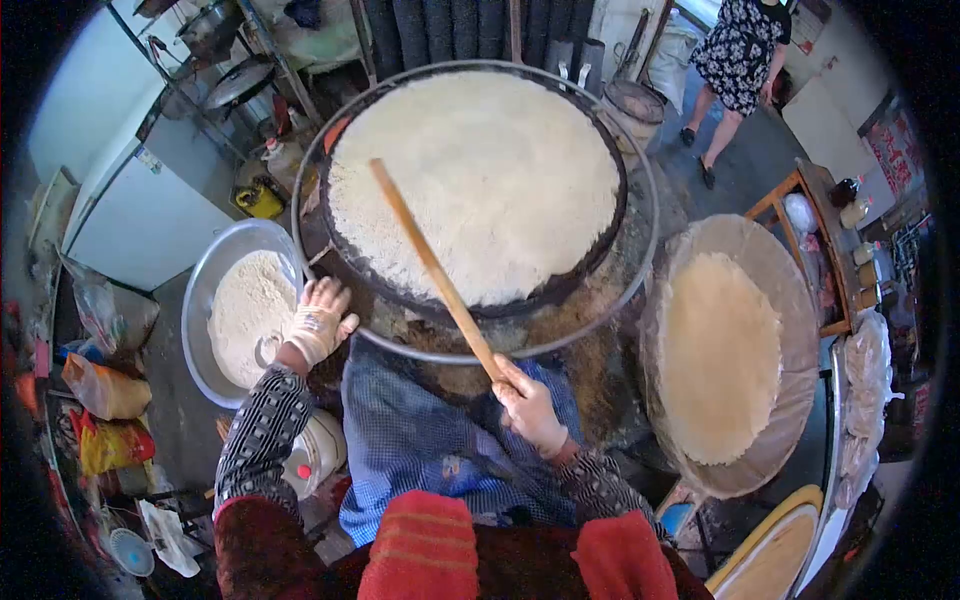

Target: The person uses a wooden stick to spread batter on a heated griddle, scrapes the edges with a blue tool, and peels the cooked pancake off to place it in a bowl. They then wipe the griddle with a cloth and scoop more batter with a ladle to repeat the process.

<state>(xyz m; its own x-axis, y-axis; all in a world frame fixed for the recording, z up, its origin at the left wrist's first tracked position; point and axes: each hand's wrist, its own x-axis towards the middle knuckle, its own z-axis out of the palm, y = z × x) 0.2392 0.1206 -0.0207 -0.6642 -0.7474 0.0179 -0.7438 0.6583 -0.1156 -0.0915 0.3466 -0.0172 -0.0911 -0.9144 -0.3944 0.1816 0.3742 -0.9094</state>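
My right hand [532, 412] is wrapped round the lower end of a long wooden stick [430, 255], which slants up and left over a large round griddle [470, 305]. A pale, floury layer [480, 180] covers most of the griddle, with a ragged near edge. My left hand [320, 318], which seems to wear a thin glove, rests with fingers stretched out between the metal ring around the griddle and a metal basin [190, 320]. Pale flour [240, 310] lies in the basin, with a small ring-shaped item partly visible in it.
Right of the griddle, thin round flatbread [718, 350] lies on a wide, lined round tray [690, 240]. A person [740, 60] in a patterned dress stands at the back right. A wooden cabinet [810, 240] stands at right, a white plastic jug [320, 445] below my left arm.
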